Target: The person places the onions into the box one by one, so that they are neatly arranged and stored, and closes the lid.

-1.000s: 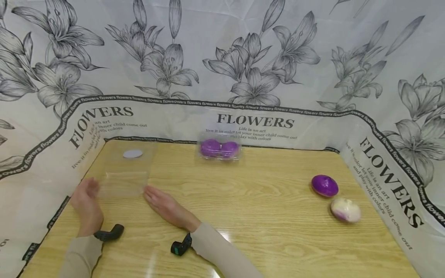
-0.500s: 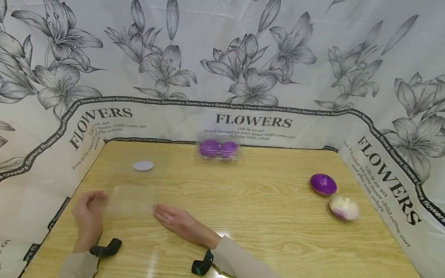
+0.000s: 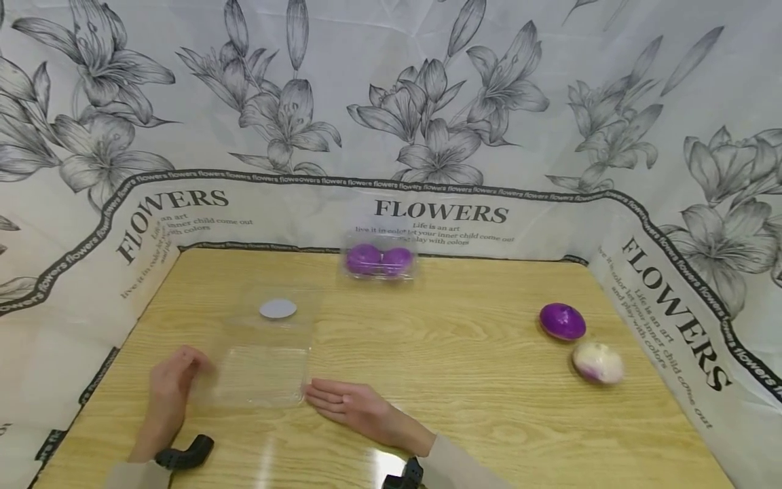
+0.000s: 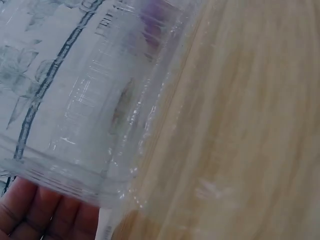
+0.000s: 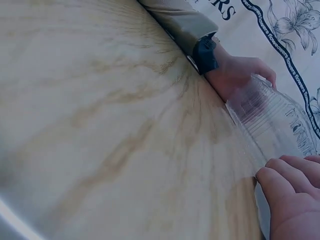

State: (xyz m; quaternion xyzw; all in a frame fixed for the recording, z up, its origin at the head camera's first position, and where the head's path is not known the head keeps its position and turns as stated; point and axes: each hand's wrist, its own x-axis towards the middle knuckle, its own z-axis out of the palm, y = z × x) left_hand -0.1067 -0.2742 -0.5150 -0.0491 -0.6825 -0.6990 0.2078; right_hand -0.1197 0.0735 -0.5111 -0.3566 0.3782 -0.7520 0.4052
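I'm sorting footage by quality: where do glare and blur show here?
Head view: bright glare on the table near the right sleeve, left hand partly blurred; left wrist view: glints along the clear container, table grain soft; right wrist view: a white streak at lower left.

In the lower left corner, the fingers of the left hand (image 4: 47, 212) lie side by side against the near edge of a clear ribbed plastic container (image 4: 95, 117). Through the plastic show a blurred purple shape (image 4: 152, 22) near the top and pale flower-printed fabric (image 4: 20, 72) crossed by a dark lettered band (image 4: 62, 56), while wood-grained table (image 4: 245, 110) fills the right side, streaked and slightly blurred
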